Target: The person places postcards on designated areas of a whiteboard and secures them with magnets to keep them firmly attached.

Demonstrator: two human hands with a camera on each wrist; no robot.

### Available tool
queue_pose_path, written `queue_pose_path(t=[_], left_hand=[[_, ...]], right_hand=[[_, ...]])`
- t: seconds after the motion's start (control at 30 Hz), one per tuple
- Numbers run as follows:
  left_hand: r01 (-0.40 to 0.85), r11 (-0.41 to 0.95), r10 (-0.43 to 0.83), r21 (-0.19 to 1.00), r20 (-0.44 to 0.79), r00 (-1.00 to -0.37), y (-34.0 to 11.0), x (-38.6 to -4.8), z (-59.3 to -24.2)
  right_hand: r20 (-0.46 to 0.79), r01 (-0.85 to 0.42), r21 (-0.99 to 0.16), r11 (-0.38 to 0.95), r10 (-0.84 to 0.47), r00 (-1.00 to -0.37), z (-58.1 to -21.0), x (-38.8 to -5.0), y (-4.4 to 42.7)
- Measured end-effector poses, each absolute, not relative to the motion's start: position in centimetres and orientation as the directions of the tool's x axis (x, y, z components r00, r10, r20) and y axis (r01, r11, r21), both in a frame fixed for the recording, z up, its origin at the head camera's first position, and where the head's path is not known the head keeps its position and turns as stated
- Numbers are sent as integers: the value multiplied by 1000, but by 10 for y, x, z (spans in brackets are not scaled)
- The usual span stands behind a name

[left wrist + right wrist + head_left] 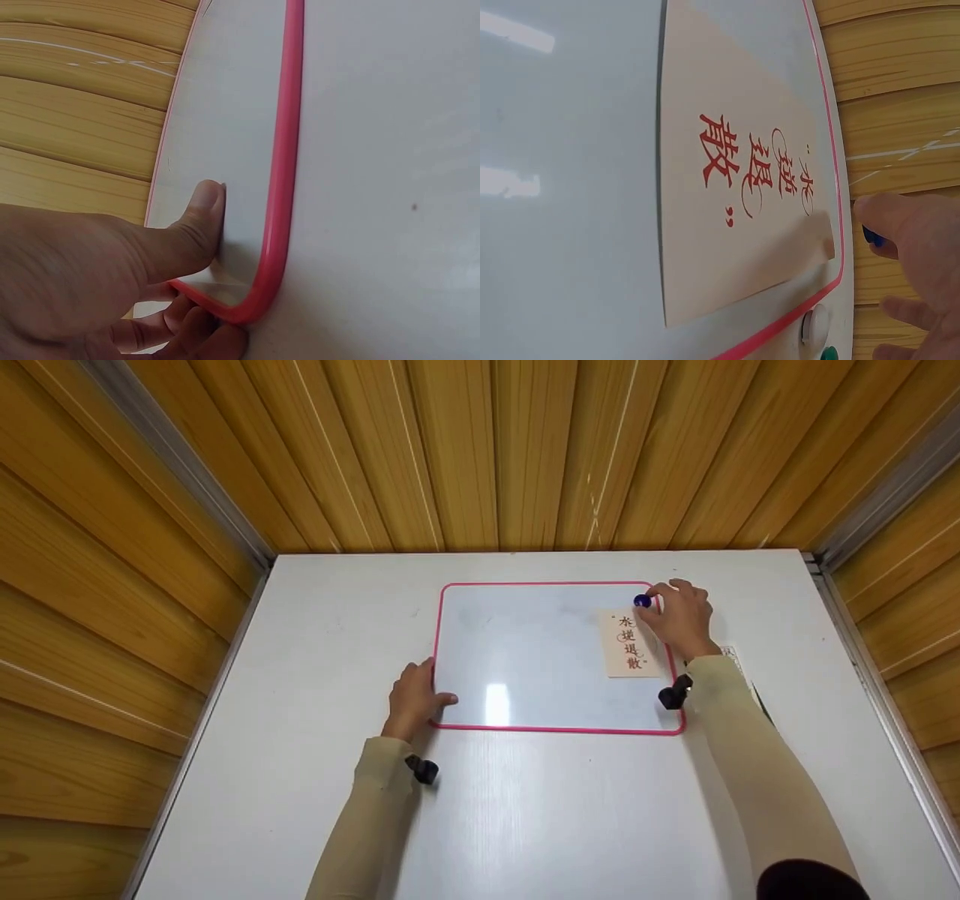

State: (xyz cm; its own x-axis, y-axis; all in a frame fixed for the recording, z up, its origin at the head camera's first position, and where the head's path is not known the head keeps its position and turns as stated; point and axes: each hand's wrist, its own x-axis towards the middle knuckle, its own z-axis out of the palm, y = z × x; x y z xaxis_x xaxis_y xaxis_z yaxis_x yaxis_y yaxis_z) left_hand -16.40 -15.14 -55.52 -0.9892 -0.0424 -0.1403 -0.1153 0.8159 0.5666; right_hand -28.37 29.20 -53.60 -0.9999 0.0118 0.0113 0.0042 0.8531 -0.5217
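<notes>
A whiteboard (517, 649) with a pink-red frame lies on the white table. My left hand (412, 697) grips its left edge near the lower corner; in the left wrist view the thumb (196, 225) is on the board's face and the other fingers are around the frame. A cream card (613, 660) with red Chinese characters lies on the right part of the board. Between thumb and forefinger, my right hand (684, 619) pinches a round blue magnet (642, 601) at the card's upper right. Whether the magnet touches the board, I cannot tell.
Beside the board's right edge, partly under the right forearm, lies another printed card (729, 652). A white round piece (817, 324) and a green one (829, 353) sit just outside the frame. Wood-patterned walls (525, 457) enclose the table (337, 622).
</notes>
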Motion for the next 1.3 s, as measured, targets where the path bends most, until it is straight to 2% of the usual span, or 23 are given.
queue_pose_path(t=[0.63, 1.3], left_hand=[[-115, 809, -47, 577, -130, -990, -152, -164, -555], [-121, 800, -46, 587, -141, -989, -152, -164, -556]], right_hand=[[37, -24, -489, 872, -7, -999, -540, -290, 280], [-61, 46, -500, 865, 18, -998, -547, -295, 273]])
